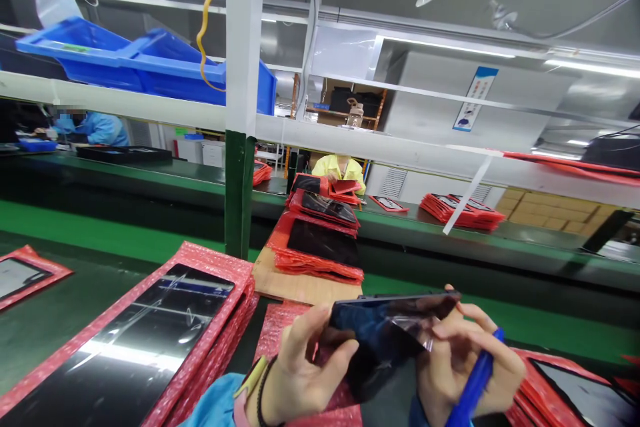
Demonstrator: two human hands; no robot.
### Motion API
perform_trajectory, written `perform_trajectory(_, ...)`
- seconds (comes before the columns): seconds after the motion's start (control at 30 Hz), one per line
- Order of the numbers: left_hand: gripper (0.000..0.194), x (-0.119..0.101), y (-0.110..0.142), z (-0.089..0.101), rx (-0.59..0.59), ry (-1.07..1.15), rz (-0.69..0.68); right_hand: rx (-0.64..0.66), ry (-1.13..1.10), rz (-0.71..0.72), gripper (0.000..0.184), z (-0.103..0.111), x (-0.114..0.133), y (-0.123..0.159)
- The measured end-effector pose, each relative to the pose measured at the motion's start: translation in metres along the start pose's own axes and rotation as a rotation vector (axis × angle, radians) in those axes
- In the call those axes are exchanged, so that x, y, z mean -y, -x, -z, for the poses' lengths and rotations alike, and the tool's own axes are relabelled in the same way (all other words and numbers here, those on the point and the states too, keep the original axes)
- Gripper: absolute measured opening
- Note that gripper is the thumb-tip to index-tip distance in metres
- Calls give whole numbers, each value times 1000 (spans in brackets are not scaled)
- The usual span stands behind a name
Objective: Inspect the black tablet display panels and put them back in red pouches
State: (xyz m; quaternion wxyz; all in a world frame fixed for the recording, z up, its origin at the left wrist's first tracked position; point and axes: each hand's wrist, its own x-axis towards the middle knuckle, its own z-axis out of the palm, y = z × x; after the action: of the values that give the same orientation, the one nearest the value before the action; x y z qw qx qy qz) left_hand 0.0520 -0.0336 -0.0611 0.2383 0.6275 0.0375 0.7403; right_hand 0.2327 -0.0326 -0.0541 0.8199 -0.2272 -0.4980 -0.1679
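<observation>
A thin, glossy black display panel (373, 340) is held up and tilted in front of me. My left hand (305, 370) grips its left end, thumb on the glossy face. My right hand (450, 360) is closed at its right end, pinching a shiny clear film (413, 327) at the panel's corner. A blue pen-like stick (477, 377) is also tucked in the right hand and points down. Beneath the panel lies red bubble wrap (280, 327). Left of my hands, another black panel (135, 340) rests on a stack of red bubble-wrap sleeves (233, 320).
Ahead, several wrapped panels (323, 240) are piled on a wooden board (267, 277). More red sleeves (555, 380) lie at right. A green post (237, 193) and white rail (400, 150) cross in front. Blue bins (145, 67) sit overhead. A person in yellow (325, 165) works opposite.
</observation>
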Motion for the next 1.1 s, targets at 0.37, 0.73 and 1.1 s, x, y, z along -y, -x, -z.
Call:
perform_trajectory(0.37,78,-16,19,-11,28,-38,281,31,-175,-470,28,0,-10,0)
perform_trajectory(0.73,69,-21,20,-5,88,-190,314,53,-172,-794,33,-4,-11,-1)
perform_trajectory(1.1,72,-28,-9,0,192,38,409,96,-205,-941,32,1,-8,-14)
